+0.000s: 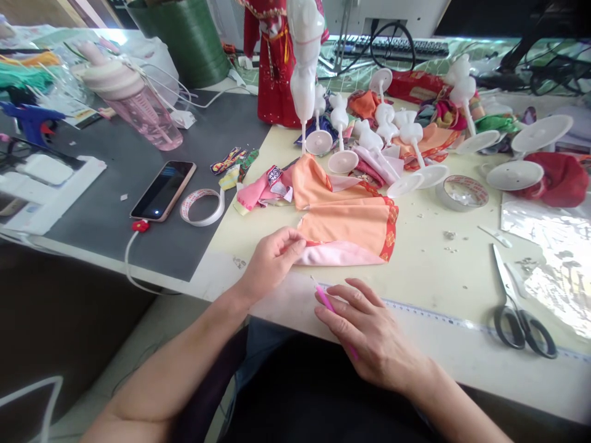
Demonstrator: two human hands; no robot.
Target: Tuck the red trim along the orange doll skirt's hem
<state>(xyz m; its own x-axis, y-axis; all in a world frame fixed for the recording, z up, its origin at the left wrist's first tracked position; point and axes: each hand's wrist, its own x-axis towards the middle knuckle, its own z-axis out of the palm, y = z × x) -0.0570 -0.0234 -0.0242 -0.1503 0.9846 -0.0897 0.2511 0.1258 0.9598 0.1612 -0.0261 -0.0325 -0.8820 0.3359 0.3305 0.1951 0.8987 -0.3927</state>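
A small orange doll garment (344,218) with red patterned trim and a pale pink lining lies spread on the cream table. My left hand (272,261) is closed, thumb and fingers pinching the near left corner of the garment at its red edge. My right hand (364,326) rests low at the table's front edge, palm down, holding a slim pink pen-like tool (324,299) between its fingers. The tool's thin pale tip points up toward the garment, apart from it. Under the right hand runs a clear ruler (425,314), partly covered.
Black-handled scissors (512,314) lie at right. Tape rolls (202,207) (463,192) flank the garment. Behind stand white doll torsos (339,120) on round bases and a red-dressed figure (276,74). Left are a phone (164,191), a pink bottle (138,101) and a blue glue gun (32,120).
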